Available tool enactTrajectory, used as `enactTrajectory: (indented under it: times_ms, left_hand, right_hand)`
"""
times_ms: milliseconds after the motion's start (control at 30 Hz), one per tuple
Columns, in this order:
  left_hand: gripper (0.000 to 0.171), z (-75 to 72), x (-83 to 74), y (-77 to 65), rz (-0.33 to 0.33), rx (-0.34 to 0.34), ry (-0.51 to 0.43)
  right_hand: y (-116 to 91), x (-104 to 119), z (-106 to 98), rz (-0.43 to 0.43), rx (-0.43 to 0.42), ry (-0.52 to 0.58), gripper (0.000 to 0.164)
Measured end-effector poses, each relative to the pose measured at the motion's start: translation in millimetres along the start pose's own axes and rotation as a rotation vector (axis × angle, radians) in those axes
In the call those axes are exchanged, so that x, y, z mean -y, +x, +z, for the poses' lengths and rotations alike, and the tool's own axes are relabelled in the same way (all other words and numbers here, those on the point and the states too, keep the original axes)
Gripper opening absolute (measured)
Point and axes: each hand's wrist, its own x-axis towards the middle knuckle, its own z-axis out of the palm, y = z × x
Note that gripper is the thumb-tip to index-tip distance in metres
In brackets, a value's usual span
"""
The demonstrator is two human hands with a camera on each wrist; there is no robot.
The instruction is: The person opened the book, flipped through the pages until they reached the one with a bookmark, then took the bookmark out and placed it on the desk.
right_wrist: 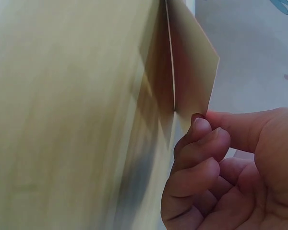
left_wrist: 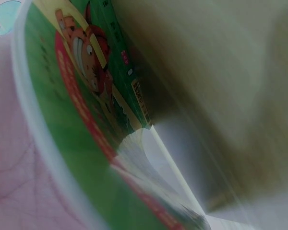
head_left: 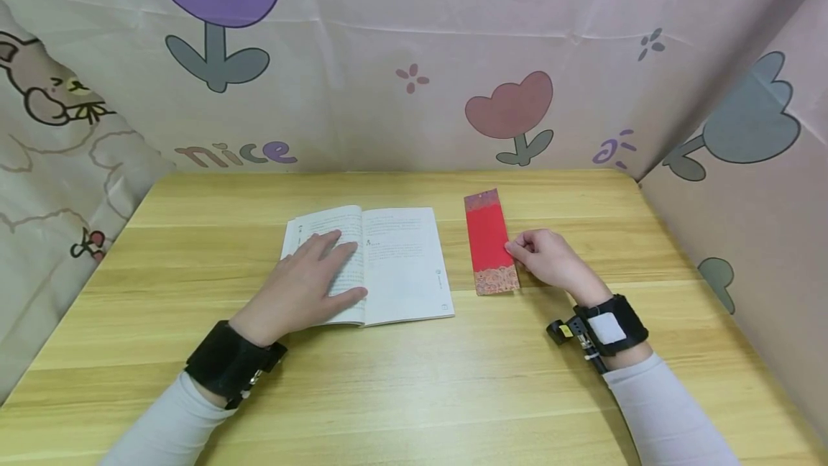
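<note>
An open book (head_left: 406, 265) lies on the table, its pages printed with text. My left hand (head_left: 307, 282) rests on its left page, fingers spread. In the left wrist view, the book's green cover (left_wrist: 72, 139) with a cartoon figure shows beside the palm (left_wrist: 14, 158). To the right of the book is a long red bookmark (head_left: 486, 239) with patterned ends. Between thumb and fingertips, my right hand (head_left: 546, 257) pinches its right edge. The right wrist view shows the bookmark's plain pale underside (right_wrist: 197, 62), tilted up from the table, and the right hand (right_wrist: 221, 167) with curled fingers.
The wooden table (head_left: 414, 401) meets a printed cloth backdrop (head_left: 362, 106) at the back, and similar cloth stands along both sides. A black strap with a small camera (head_left: 608, 329) is on the right wrist; another black strap (head_left: 226, 362) is on the left.
</note>
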Motion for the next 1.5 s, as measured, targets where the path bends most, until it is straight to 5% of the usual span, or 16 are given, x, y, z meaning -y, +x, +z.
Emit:
enactTrajectory:
  times_ms: [967, 1500]
  left_hand:
    - [0.078, -0.3, 3.4, -0.1, 0.017, 0.0, -0.02]
    - [0.078, -0.7, 3.6, 0.0, 0.014, 0.001, -0.004]
  right_hand:
    - [-2.2, -3.1, 2.0, 0.063, 0.093, -0.061, 0.026]
    - [-1.9, -1.0, 2.5, 0.057, 0.072, -0.085, 0.025]
